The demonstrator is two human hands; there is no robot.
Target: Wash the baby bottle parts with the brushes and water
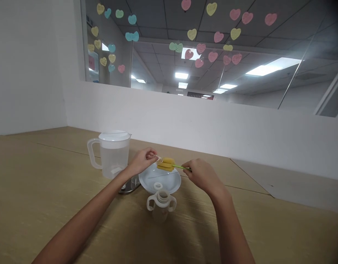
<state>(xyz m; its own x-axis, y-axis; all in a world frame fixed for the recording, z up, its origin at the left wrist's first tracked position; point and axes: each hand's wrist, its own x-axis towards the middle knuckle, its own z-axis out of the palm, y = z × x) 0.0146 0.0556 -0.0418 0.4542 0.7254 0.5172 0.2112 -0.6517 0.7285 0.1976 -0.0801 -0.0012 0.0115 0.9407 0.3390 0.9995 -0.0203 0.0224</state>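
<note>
My right hand (201,175) is closed around the thin green handle of a bottle brush with a yellow sponge head (166,165). My left hand (144,160) pinches a small, clear or whitish piece (159,158) against the sponge's left end; its kind is too small to tell. Both hands are above a white bowl (174,184). In front of the bowl, nearest to me, a translucent baby bottle (160,209) with two side handles stands upright and uncapped. Close behind its mouth is a whitish ring (158,186), at the bowl's near edge.
A translucent lidded pitcher (114,157) stands to the left, its handle pointing left. Between it and the bowl, partly behind my left forearm, lies a dark tray (130,187) with small clear items. The brown tabletop (103,234) meets a white wall with a window above.
</note>
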